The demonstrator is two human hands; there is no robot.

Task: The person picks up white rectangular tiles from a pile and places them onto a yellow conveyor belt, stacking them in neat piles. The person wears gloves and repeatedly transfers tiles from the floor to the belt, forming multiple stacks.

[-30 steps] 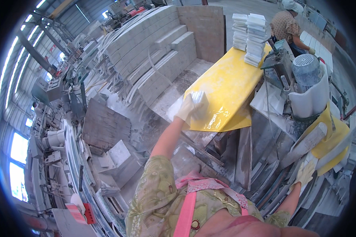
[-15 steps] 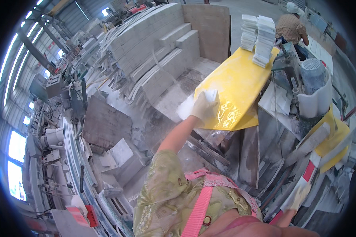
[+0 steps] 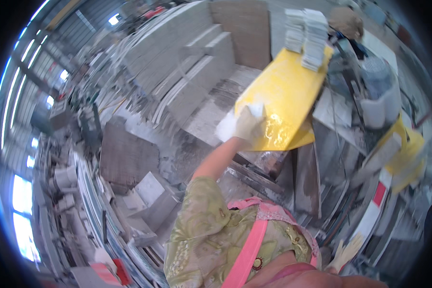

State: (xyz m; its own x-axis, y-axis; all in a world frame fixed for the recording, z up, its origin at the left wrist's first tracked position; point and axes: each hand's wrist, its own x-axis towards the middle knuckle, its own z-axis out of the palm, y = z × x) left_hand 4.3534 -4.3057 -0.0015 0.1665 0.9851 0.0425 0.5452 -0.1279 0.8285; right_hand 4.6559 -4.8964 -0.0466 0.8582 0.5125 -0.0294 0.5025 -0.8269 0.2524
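My left hand (image 3: 247, 126), in a pale glove, is stretched forward over the near left edge of a yellow sheet-covered table (image 3: 285, 96). It is closed on a white tile (image 3: 227, 127), which shows on both sides of the hand and partly overhangs the edge. Blur hides the exact grip of the fingers. Low on the right, my gloved right hand (image 3: 346, 252) has its fingers spread and holds nothing, beside a long white-and-red rail (image 3: 372, 216). Two stacks of white tiles (image 3: 315, 43) stand at the table's far end.
Beyond the table, a person (image 3: 346, 24) bends at work. Grey stone slabs (image 3: 177, 53) are stacked behind on the left. A brown board (image 3: 128, 153) leans at the left, near stone offcuts (image 3: 150, 188). A cylindrical motor (image 3: 379, 74) stands to the right, above another yellow sheet (image 3: 408, 153).
My right hand has drawn back toward my body, away from the rail, with its fingers spread. My left hand stays with the tile at the table edge. The whole view has shifted slightly.
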